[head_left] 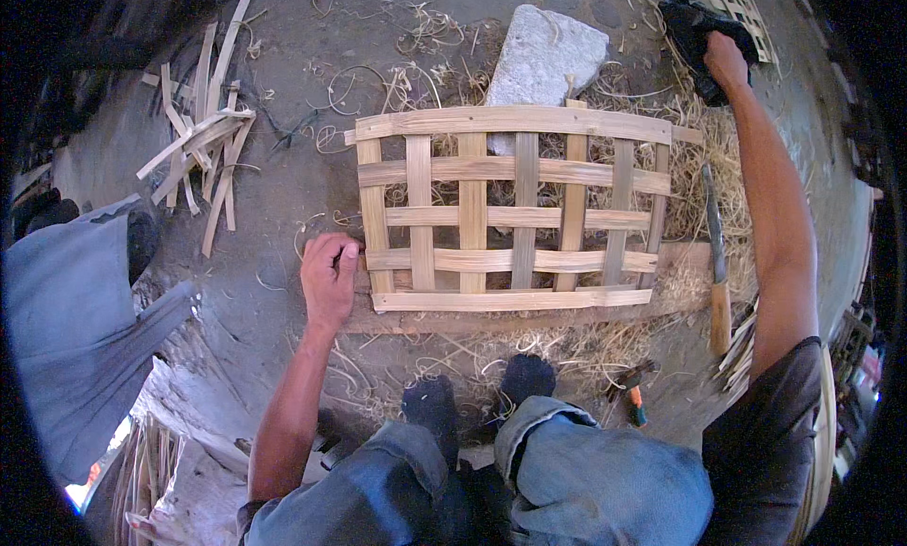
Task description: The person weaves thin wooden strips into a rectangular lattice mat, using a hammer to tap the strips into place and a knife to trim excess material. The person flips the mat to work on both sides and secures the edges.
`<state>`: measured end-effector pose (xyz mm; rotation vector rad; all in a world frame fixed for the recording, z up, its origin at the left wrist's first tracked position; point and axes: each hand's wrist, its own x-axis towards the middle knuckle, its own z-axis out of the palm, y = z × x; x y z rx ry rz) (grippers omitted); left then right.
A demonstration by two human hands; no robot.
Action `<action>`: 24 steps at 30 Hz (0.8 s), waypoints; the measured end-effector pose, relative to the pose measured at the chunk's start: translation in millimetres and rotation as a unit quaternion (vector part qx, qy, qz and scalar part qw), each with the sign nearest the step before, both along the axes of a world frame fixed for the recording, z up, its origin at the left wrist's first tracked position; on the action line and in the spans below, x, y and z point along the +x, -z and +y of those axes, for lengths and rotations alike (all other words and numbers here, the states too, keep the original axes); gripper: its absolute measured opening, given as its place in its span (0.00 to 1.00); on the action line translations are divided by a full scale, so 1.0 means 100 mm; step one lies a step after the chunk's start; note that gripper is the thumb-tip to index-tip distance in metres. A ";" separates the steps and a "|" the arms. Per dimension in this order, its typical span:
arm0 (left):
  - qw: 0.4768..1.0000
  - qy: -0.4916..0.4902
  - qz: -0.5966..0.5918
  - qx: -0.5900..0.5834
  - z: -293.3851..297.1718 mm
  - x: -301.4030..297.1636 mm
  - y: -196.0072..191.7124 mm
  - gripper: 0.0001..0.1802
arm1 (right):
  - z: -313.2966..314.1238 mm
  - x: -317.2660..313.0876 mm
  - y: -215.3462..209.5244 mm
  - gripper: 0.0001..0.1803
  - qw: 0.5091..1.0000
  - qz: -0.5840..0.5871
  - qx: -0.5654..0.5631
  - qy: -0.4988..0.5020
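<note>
A woven panel of flat bamboo strips (472, 218) lies in front of me, with rails nailed across its top and bottom. My left hand (331, 274) rests beside the panel's lower left side, fingers curled in; whether anything is inside them is hidden. My right hand (726, 62) reaches far out to the upper right, at a black bag-like container (690, 26). Its fingers go down into or behind the black material and cannot be seen. Under the panel's lower part lies a wooden board (685, 267).
A pale stone block (548, 55) sits beyond the panel. A wooden-handled knife (716, 263) lies to its right, and a hammer (635, 393) lies nearer. Loose strips (203, 145) are piled at left. Shavings (723, 159) litter the ground. Another person's trouser leg (76, 291) is at far left.
</note>
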<state>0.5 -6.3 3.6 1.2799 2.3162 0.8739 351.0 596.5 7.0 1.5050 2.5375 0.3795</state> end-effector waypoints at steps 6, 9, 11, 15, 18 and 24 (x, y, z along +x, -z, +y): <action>0.999 0.013 -0.024 -0.025 0.04 0.02 0.06 0.16 | 0.37 0.45 0.22 0.11 0.986 -0.017 0.030 -0.162; 1.000 0.002 -0.001 -0.007 -0.02 -0.02 0.01 0.15 | 0.05 0.10 0.14 0.11 0.998 0.014 0.008 -0.064; 1.000 -0.004 -0.014 0.002 0.00 0.01 0.03 0.15 | 0.07 0.10 0.10 0.11 0.999 0.044 0.020 -0.001; 1.000 -0.007 -0.009 0.005 0.03 0.03 0.02 0.14 | 0.10 0.11 0.01 0.11 0.993 0.109 0.046 -0.014; 1.000 -0.002 -0.001 0.007 0.02 0.02 0.03 0.15 | 0.13 0.15 -0.02 0.11 0.991 0.116 0.060 -0.037; 1.000 0.003 -0.003 0.000 0.03 0.02 -0.01 0.15 | 0.08 0.16 -0.06 0.13 0.993 0.111 0.034 0.012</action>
